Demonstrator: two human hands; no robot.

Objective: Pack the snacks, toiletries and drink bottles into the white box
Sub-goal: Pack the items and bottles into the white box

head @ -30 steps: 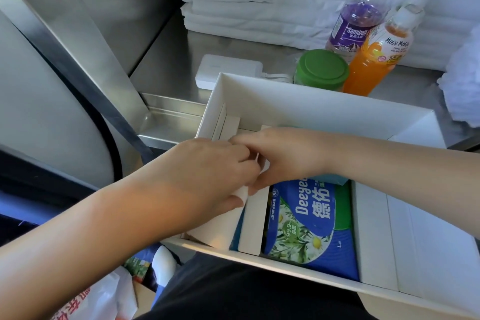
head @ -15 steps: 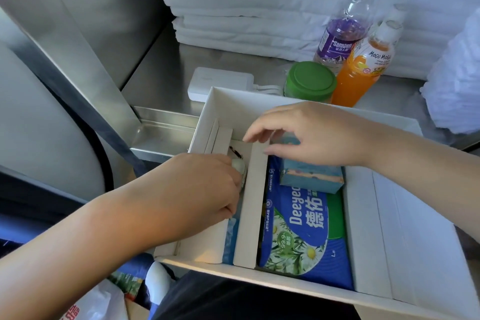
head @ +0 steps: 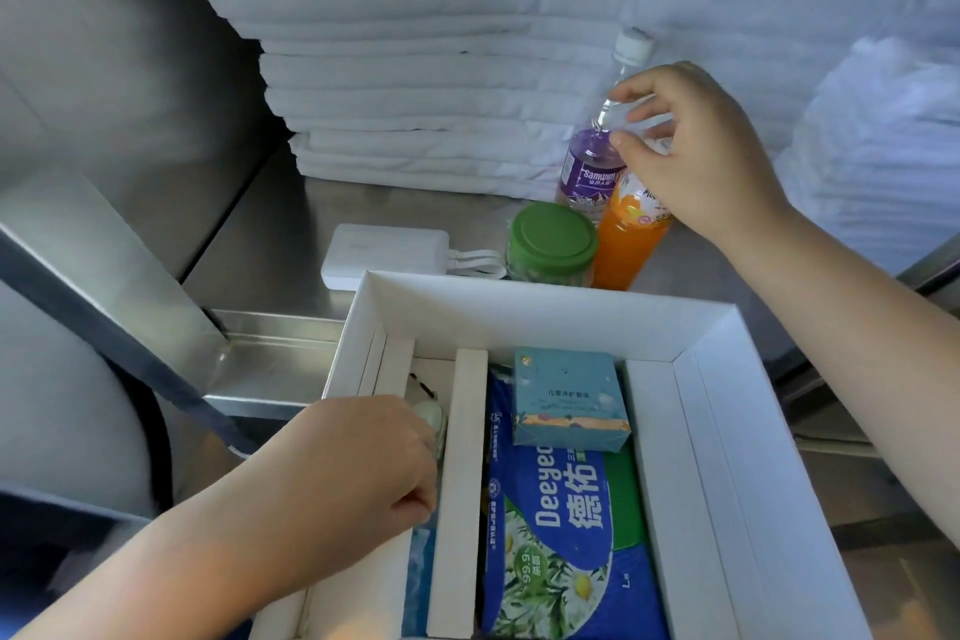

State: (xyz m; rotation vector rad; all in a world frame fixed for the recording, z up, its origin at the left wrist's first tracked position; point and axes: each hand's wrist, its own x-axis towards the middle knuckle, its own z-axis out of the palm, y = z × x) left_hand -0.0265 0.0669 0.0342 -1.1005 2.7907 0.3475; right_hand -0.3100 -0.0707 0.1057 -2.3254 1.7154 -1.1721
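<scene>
A back-of-house service or linen area, not a home room. A tall stack of folded white linen (head: 415, 68) fills the back. It rests on a bare stainless-steel table (head: 249, 244), and brushed steel wall panels (head: 104, 68) stand to its left. To the right of the stack sits a bulging white bundle (head: 883, 146). In front of it, drink bottles (head: 628, 244) and a white charger (head: 384, 255) stand on the steel, like supplies laid out for stocking.
</scene>
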